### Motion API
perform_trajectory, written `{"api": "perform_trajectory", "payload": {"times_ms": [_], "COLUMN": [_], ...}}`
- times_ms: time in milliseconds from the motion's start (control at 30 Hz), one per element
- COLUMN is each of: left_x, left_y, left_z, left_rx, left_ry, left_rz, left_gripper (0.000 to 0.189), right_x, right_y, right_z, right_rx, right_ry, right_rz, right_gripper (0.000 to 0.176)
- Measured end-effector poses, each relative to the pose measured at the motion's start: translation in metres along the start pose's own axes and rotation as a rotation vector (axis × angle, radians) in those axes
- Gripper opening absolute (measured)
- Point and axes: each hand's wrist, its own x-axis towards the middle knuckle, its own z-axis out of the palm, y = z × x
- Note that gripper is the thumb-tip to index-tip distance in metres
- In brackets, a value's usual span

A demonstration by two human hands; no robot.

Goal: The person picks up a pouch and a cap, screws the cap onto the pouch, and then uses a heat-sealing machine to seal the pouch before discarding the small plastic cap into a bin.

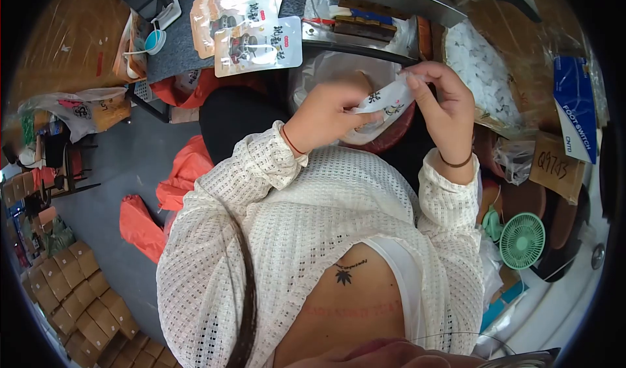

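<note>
A small white pouch [393,104] with dark printed characters is stretched between my two hands above my lap. My left hand [331,110] pinches its lower left end, with the fingers partly blurred. At the upper right end, my right hand [448,97] grips the pouch between thumb and fingers. Under the hands there is a clear plastic bag [313,74] with something reddish below it, mostly hidden. Beyond my left hand, a stack of printed pouches [258,47] lies on the grey table surface. What the pouch in my hands contains cannot be made out.
A metal-edged machine [385,50] stands just beyond my hands. To its right is a box of white packets [481,74]. A blue-and-white footswitch box [575,110] and a green fan [522,240] are at the right. Stacked cartons [78,283] and orange bags [186,172] are at left.
</note>
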Motion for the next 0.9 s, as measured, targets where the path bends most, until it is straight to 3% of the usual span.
{"api": "perform_trajectory", "payload": {"times_ms": [133, 167, 267, 333, 400, 500, 633, 733, 767, 867, 900], "left_x": [-0.004, -0.005, -0.002, 0.005, 0.014, 0.037, 0.064, 0.063, 0.064, 0.017, 0.008], "left_y": [-0.003, -0.005, -0.004, -0.006, -0.008, -0.005, -0.001, -0.007, -0.021, 0.005, 0.0], "left_z": [0.01, 0.013, 0.015, 0.006, -0.007, -0.027, -0.045, -0.043, -0.045, -0.055, -0.072], "left_rx": [-0.407, -0.494, -0.631, -0.613, -0.593, -0.561, -0.759, -0.663, -0.489, -0.093, 0.503], "left_ry": [-0.127, -0.175, -0.273, -0.264, -0.21, -0.089, -0.085, -0.036, 0.0, 0.647, 0.814], "left_rz": [-0.092, -0.1, -0.192, -0.173, -0.13, -0.079, -0.169, -0.069, 0.125, 0.231, 0.365], "left_gripper": [0.025, 0.027, 0.031, 0.032, 0.032, 0.032, 0.033, 0.038, 0.047, 0.058, 0.061], "right_x": [0.007, 0.007, 0.009, 0.015, 0.013, 0.013, 0.029, 0.033, 0.031, 0.03, 0.032], "right_y": [-0.012, -0.018, -0.014, -0.011, 0.014, 0.036, 0.044, 0.045, 0.049, 0.053, 0.052], "right_z": [-0.007, -0.01, -0.022, -0.048, -0.081, -0.082, -0.076, -0.08, -0.081, -0.081, -0.081], "right_rx": [-0.277, -0.27, -0.382, -0.837, -1.06, -1.173, -1.146, -1.089, -1.095, -1.121, -1.118], "right_ry": [-0.13, -0.23, -0.084, 0.128, 0.102, -0.013, 0.054, 0.085, 0.112, 0.203, 0.237], "right_rz": [-0.141, -0.004, -0.207, -0.258, -0.189, -0.005, -0.131, -0.172, -0.203, -0.271, -0.3], "right_gripper": [0.013, 0.018, 0.025, 0.036, 0.041, 0.043, 0.033, 0.027, 0.026, 0.026, 0.026]}}
